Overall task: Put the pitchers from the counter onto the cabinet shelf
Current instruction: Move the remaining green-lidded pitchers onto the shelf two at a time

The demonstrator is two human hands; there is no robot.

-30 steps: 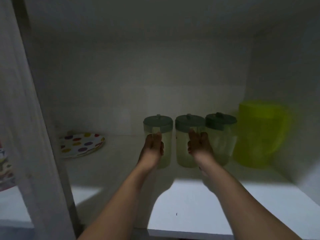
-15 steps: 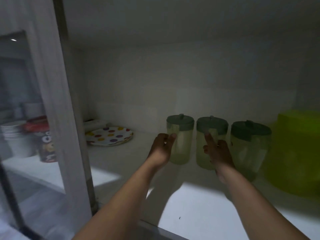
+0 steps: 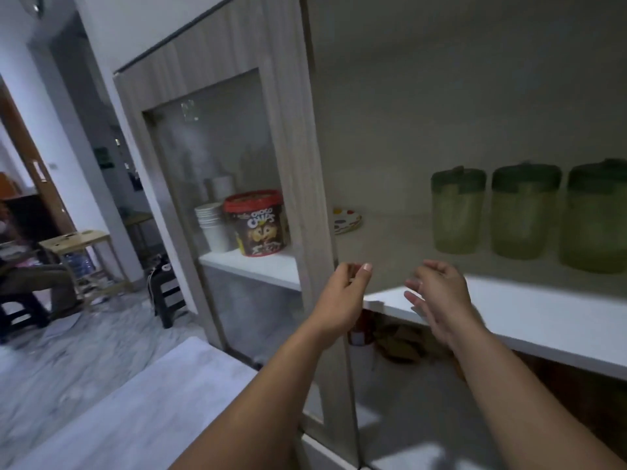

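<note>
Three pale green pitchers with dark green lids stand in a row on the white cabinet shelf [image 3: 529,310]: the left pitcher [image 3: 456,212], the middle pitcher [image 3: 522,215] and the right pitcher [image 3: 597,218] at the frame edge. My left hand [image 3: 342,296] hangs in front of the cabinet's wooden door frame, fingers loosely curled and holding nothing. My right hand [image 3: 437,296] is at the shelf's front edge, fingers spread, also holding nothing. Both hands are well short of the pitchers.
A spotted plate [image 3: 346,220] lies at the shelf's left back. Behind the glass door [image 3: 217,184] stand a chocolate cereal tub [image 3: 258,222] and stacked white cups [image 3: 212,228]. A grey counter [image 3: 142,412] lies below left. A seated person [image 3: 20,266] is far left.
Both hands have let go of the two left pitchers and drawn back to the shelf's front edge. The view has swung left, so the pitchers now sit at the right.
</note>
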